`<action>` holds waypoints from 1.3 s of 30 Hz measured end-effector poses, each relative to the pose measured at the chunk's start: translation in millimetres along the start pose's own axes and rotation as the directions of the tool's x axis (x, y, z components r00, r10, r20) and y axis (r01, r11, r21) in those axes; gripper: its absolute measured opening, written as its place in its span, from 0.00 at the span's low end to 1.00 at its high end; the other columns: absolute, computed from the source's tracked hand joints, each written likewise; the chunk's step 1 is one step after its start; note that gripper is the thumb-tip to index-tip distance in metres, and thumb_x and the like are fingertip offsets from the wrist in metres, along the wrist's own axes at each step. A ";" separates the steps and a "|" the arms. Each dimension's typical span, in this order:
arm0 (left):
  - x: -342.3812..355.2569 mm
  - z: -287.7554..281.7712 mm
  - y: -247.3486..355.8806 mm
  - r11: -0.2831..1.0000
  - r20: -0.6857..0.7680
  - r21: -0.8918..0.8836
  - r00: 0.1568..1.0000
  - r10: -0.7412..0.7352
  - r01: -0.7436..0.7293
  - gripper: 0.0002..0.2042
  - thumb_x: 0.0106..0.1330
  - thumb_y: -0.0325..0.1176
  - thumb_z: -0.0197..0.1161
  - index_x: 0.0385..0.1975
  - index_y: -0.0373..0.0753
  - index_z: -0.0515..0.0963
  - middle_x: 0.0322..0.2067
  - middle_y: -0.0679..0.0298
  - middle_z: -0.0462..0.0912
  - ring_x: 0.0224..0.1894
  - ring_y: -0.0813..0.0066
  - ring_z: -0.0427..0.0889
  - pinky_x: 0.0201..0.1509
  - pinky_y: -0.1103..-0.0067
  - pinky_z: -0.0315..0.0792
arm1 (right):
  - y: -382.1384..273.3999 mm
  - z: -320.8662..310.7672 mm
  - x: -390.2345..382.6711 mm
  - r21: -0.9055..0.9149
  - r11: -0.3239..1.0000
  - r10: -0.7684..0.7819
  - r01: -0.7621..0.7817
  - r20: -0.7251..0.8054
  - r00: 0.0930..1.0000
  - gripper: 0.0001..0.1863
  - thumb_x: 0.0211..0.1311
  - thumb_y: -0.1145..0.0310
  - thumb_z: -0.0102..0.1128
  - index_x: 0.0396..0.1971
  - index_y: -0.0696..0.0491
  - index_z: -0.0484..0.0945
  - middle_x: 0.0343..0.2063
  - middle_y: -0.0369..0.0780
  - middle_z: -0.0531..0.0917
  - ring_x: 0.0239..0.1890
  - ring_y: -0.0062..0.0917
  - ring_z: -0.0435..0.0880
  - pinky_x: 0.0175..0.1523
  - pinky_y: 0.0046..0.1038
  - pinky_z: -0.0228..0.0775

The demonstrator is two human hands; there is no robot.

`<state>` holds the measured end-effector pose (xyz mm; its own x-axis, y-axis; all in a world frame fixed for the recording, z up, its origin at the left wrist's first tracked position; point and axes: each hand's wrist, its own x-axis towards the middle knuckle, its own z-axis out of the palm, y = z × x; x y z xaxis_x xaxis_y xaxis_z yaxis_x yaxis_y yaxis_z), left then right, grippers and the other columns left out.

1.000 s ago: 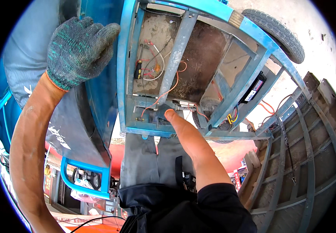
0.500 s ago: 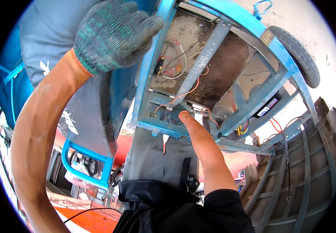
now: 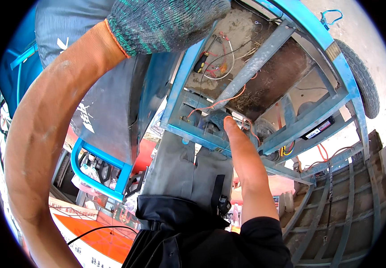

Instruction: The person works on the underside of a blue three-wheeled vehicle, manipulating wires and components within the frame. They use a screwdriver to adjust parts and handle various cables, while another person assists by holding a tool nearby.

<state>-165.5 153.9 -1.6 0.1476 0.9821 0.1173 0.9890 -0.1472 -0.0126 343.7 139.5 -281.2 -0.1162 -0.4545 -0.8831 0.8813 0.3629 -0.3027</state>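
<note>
Scuffed blue steel frame (image 3: 311, 118) has open bays; at its ten o'clock, grey-green-gloved left hand (image 3: 168, 27); by its eight-o'clock edge, dark-gloved right hand (image 3: 216, 119); fingers' grip I cannot tell.

The blue-painted metal vehicle frame (image 3: 307, 123) is an open structure of joined rails, scuffed in places, its lower edge slanting down to the right. A grey metal bar (image 3: 258, 62), mottled with pale worn patches, runs diagonally through its main opening. A thin orange wire (image 3: 211, 106) curves loosely across the bar's lower end.
</note>
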 end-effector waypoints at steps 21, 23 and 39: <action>-15.4 54.3 -1.0 0.999 -0.412 0.050 0.911 0.026 -0.006 0.22 0.60 0.38 0.68 0.54 0.41 0.78 0.35 0.62 0.82 0.38 0.59 0.82 0.45 0.60 0.75 | -20.9 -11.5 -14.3 0.170 0.973 0.144 -0.155 0.074 0.987 0.12 0.54 0.63 0.73 0.34 0.56 0.87 0.23 0.43 0.86 0.21 0.32 0.82 0.27 0.37 0.71; -24.9 66.8 -2.6 0.992 -0.512 0.123 0.855 0.088 -0.028 0.22 0.60 0.38 0.68 0.54 0.41 0.79 0.36 0.60 0.83 0.40 0.57 0.83 0.46 0.60 0.75 | -15.8 -14.0 -17.5 0.304 0.946 0.096 -0.114 0.074 0.993 0.08 0.55 0.67 0.71 0.30 0.56 0.87 0.22 0.43 0.86 0.16 0.32 0.81 0.22 0.36 0.70; -0.3 2.2 10.6 0.997 -0.189 -0.076 0.982 -0.022 0.008 0.10 0.56 0.34 0.68 0.37 0.41 0.81 0.25 0.58 0.81 0.29 0.54 0.84 0.32 0.62 0.77 | 17.3 9.2 16.4 -0.283 0.959 -0.031 0.013 -0.058 0.998 0.21 0.56 0.52 0.66 0.40 0.55 0.88 0.37 0.47 0.89 0.41 0.41 0.87 0.49 0.41 0.76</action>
<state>-155.1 152.3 -3.9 0.1224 0.9451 0.3029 0.9869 -0.1483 0.0638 361.3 130.9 -297.6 -0.1696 -0.4173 -0.8928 0.7138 0.5725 -0.4033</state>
